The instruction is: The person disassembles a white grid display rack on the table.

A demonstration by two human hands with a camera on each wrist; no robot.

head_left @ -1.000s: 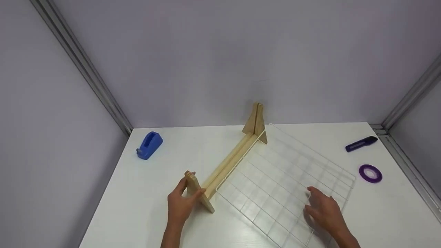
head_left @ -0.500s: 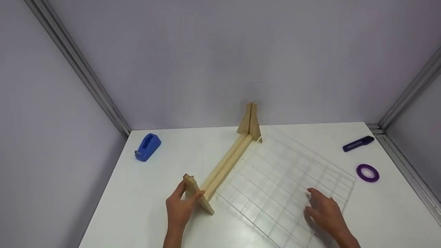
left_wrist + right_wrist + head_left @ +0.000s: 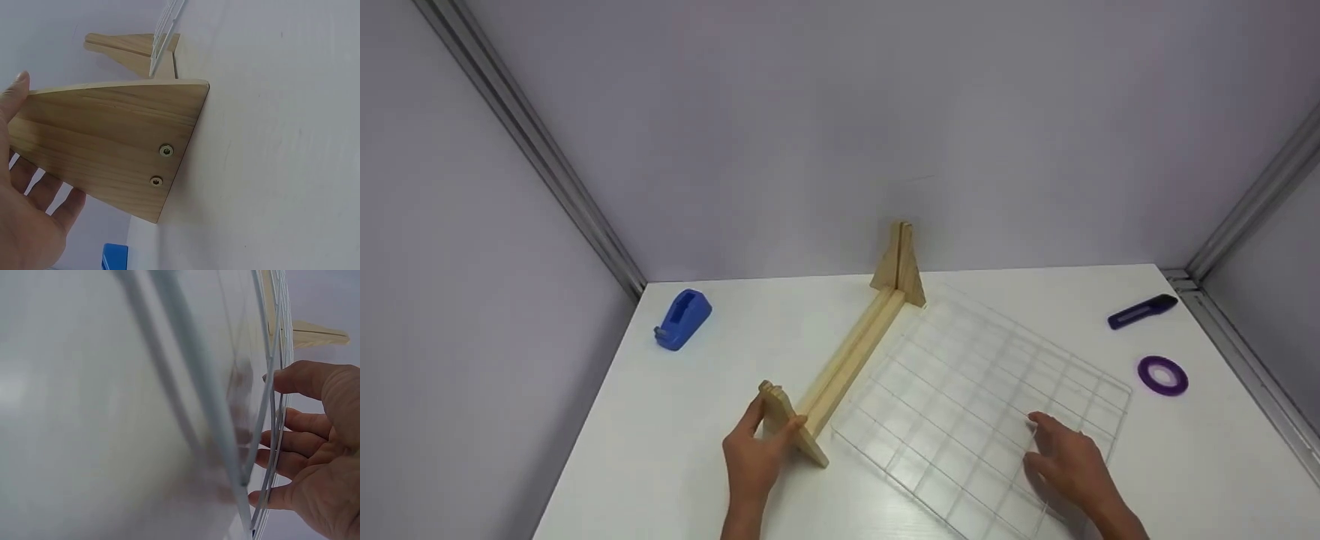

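Note:
A wooden stand (image 3: pixel 847 360), two flared end pieces joined by a grooved crossbar, stands diagonally on the white table. My left hand (image 3: pixel 754 461) grips its near end piece (image 3: pixel 107 140), thumb on one edge and fingers on the other. Two screw heads (image 3: pixel 166 150) show on that piece's outer face. The far end piece (image 3: pixel 898 262) has a slot down its middle. To the right, a white wire grid (image 3: pixel 956 427) spreads low over the table, its left edge beside the crossbar. My right hand (image 3: pixel 1069 465) holds the grid, thumb and fingertips among its wires.
A blue tape dispenser (image 3: pixel 682 320) lies at the back left. At the right are a dark box cutter (image 3: pixel 1142 311) and a purple ring, like a tape roll (image 3: pixel 1146 371). Grey walls with metal corner rails enclose the table (image 3: pixel 645 450).
The grid's left edge has dropped from over the stand's crossbar to lie beside it. The stand's far end has swung slightly left. Both hands keep nearly the same place and hold.

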